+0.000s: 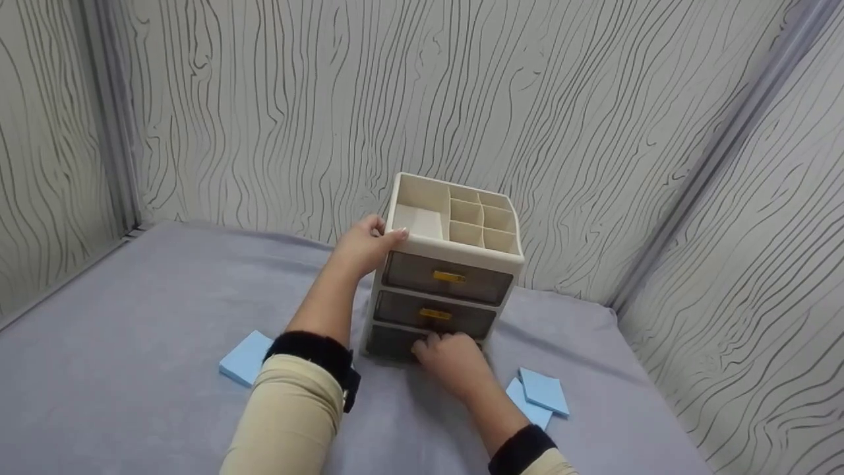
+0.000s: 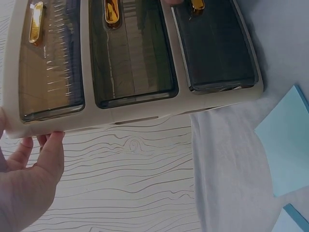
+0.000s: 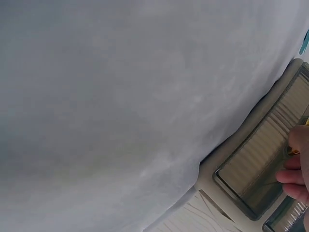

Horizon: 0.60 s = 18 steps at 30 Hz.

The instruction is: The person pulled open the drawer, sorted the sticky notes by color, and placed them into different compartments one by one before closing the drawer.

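A cream desktop drawer organizer point(image 1: 455, 248) stands on the cloth, with open compartments on top and three dark see-through drawers with gold handles below. My left hand point(image 1: 364, 251) grips its upper left edge, thumb on the top rim and fingers against the side. Low at the front, my right hand point(image 1: 455, 363) is at the bottom drawer point(image 1: 389, 343) and partly covers it. In the right wrist view, the fingers point(image 3: 293, 181) pinch that drawer's gold handle point(image 3: 307, 122). The middle drawer point(image 2: 133, 58) and the top drawer point(image 2: 53, 72) sit closed.
One blue sticky-note pad point(image 1: 245, 359) lies left of the organizer, beside my left forearm. To the right, a blue pad point(image 1: 544, 390) overlaps another blue pad point(image 1: 527, 409). A grey-lilac cloth point(image 1: 165, 316) covers the table; wood-grain panels point(image 1: 297, 112) stand behind and at the sides.
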Each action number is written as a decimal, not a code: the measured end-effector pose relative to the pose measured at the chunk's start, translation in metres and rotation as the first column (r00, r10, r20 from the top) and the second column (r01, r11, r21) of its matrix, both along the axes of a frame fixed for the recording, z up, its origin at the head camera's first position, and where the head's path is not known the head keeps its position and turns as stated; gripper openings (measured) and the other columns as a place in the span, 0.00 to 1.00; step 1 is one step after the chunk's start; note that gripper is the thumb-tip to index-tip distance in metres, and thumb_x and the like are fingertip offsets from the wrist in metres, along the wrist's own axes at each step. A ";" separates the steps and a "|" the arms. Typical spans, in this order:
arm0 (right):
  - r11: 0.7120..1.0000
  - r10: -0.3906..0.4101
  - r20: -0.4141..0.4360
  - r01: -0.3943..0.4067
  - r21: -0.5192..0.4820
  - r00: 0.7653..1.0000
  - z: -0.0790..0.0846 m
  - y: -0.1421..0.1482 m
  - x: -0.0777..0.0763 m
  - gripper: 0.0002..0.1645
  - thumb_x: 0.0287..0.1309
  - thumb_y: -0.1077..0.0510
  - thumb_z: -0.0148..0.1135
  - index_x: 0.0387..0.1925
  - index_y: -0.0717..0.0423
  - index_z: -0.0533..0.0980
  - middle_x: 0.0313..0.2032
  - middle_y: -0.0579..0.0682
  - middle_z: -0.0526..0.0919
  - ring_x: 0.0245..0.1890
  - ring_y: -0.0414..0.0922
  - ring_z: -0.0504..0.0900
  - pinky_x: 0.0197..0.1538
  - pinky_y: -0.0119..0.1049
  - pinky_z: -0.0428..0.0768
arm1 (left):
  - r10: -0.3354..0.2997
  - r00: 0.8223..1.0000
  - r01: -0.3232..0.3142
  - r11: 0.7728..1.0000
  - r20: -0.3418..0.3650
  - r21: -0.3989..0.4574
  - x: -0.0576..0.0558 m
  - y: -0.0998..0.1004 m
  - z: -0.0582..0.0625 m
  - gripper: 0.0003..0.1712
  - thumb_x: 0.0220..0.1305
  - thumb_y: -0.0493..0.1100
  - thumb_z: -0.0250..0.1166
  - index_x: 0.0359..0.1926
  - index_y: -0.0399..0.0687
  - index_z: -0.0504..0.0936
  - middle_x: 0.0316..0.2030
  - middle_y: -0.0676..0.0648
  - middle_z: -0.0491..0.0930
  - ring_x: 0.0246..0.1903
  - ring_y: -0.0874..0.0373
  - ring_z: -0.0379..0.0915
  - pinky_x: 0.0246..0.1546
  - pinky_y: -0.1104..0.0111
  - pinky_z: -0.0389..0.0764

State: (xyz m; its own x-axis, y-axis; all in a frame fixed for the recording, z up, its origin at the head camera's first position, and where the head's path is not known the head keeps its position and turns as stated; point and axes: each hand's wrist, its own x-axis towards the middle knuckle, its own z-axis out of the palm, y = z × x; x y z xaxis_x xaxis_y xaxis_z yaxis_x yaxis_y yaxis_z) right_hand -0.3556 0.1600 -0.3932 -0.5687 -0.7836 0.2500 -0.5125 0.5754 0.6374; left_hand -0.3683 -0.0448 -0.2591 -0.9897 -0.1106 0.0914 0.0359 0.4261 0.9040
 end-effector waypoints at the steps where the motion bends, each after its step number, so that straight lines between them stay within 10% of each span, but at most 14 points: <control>1: 1.000 0.001 0.005 -0.001 0.004 1.000 0.000 0.000 0.001 0.04 0.50 0.58 0.61 0.29 0.47 0.74 0.18 0.45 0.73 0.13 0.41 0.64 0.16 0.34 0.66 | 0.001 1.000 -0.001 1.000 0.000 -0.001 0.000 0.000 0.000 0.21 0.59 0.60 0.58 0.35 0.48 0.65 0.40 0.44 0.73 0.38 0.51 0.68 0.37 0.62 0.70; 18: 0.984 0.178 -0.029 -0.178 0.001 0.984 -0.003 0.013 0.032 0.09 0.49 0.56 0.60 0.19 0.47 0.69 0.14 0.43 0.66 0.10 0.39 0.60 0.14 0.34 0.50 | 0.000 1.000 0.000 1.000 0.010 0.004 0.001 0.001 0.003 0.21 0.59 0.59 0.58 0.36 0.47 0.67 0.41 0.44 0.73 0.40 0.50 0.68 0.40 0.61 0.71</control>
